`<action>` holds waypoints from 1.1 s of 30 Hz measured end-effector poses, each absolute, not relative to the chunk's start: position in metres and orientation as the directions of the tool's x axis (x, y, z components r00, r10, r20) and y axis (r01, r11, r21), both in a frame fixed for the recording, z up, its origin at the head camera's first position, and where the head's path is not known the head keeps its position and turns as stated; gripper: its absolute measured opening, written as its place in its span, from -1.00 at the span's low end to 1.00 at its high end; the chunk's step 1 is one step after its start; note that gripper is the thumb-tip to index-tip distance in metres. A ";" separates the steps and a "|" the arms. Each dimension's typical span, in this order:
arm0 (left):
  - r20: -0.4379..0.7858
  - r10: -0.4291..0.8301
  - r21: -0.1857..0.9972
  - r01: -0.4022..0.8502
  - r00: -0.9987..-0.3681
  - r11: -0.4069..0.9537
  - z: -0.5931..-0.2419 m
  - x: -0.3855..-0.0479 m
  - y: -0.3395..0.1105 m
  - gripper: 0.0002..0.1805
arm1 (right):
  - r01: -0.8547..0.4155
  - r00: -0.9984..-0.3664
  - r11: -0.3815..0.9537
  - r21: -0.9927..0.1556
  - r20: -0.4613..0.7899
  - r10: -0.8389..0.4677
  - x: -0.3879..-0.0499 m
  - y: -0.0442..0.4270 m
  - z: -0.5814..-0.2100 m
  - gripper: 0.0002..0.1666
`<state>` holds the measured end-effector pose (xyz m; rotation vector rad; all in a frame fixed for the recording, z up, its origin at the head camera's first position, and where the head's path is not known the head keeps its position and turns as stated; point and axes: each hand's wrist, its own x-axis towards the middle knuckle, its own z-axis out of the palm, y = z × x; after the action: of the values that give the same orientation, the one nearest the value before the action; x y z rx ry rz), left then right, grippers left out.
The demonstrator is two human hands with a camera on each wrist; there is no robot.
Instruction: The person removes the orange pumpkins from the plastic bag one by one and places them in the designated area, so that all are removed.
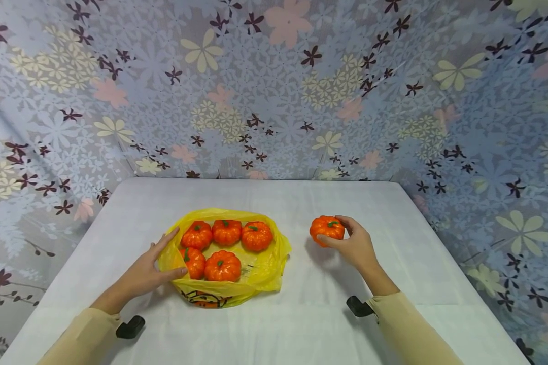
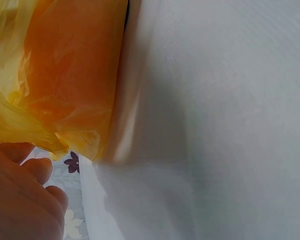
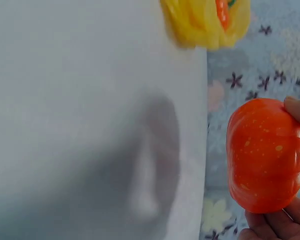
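Observation:
A small orange pumpkin [image 1: 327, 229] with a green stem is held in my right hand [image 1: 357, 247], thumb on the near side and fingers on the far side. It is raised above the white table, right of the yellow plastic bag [image 1: 265, 274]. In the right wrist view the pumpkin [image 3: 267, 155] shows its glossy, speckled side. My left hand [image 1: 141, 274] rests at the bag's left rim with thumb and fingers spread. Several similar pumpkins [image 1: 223, 266] sit inside the open bag. In the left wrist view the bag [image 2: 70, 75] hides the fingertips in part.
A white cloth covers the table [image 1: 310, 324]. Floral fabric [image 1: 274, 91] hangs behind it and along both sides. A black wrist device [image 1: 130, 327] sits by the left sleeve, another [image 1: 360, 306] by the right.

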<state>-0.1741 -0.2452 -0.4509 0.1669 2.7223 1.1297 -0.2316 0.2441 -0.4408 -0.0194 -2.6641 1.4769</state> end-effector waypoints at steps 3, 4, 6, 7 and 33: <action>-0.137 0.175 0.711 0.027 -0.975 0.703 -0.451 -0.174 -0.245 0.13 | 0.007 -0.994 0.559 -0.829 0.057 0.098 -0.232 0.260 -0.443 0.05; -0.139 0.176 0.710 0.025 -0.974 0.703 -0.451 -0.174 -0.245 0.13 | 0.022 -0.992 0.566 -0.824 0.052 0.115 -0.232 0.266 -0.443 0.06; -0.144 0.173 0.710 0.020 -0.974 0.704 -0.451 -0.175 -0.245 0.14 | 0.056 -0.988 0.579 -0.814 0.038 0.149 -0.232 0.276 -0.443 0.09; -0.144 0.172 0.710 0.019 -0.975 0.704 -0.451 -0.175 -0.245 0.14 | 0.071 -0.986 0.583 -0.810 0.033 0.166 -0.231 0.282 -0.443 0.10; -0.138 0.174 0.703 0.027 -0.975 0.711 -0.449 -0.175 -0.246 0.15 | 0.270 -0.946 0.599 -0.754 -0.090 0.312 -0.222 0.357 -0.461 0.23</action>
<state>-0.1748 -0.2455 -0.4495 0.1615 2.7228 1.1142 -0.2215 0.3570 -0.4608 -0.5031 -2.7634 1.2895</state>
